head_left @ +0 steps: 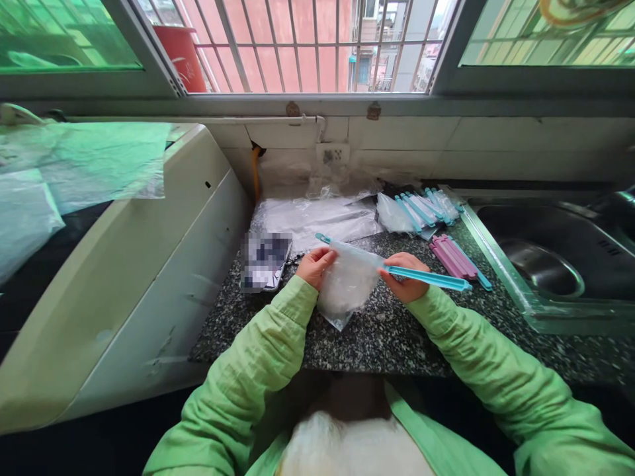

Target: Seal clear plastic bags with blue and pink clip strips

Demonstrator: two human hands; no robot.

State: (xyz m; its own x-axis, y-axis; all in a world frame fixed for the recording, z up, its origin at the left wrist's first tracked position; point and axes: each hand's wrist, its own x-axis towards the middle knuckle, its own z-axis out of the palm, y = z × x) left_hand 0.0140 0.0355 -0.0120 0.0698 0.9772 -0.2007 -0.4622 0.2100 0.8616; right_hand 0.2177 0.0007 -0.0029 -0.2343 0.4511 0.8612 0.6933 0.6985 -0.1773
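Over the counter I hold a clear plastic bag (347, 287) with whitish contents, hanging downward. A long blue bag sealing clip (429, 276) runs along its top edge, one end past each hand. My left hand (316, 266) is closed on the bag's upper left corner, thumb on top, just below the clip's narrow end. Closed in a pinch, my right hand (405, 274) grips the clip at the bag's upper right corner. Whether the clip is fully fastened cannot be made out. To the right lie several pink clips (452, 256) and a bundle of blue-clipped bags (429, 206).
Flat clear plastic bags (317, 218) lie at the back, below a wall socket (332, 154). A phone-like object (268, 261), partly blurred, rests left of my hands. A steel sink (538, 268) is at right; a pale appliance (163, 264) stands at left.
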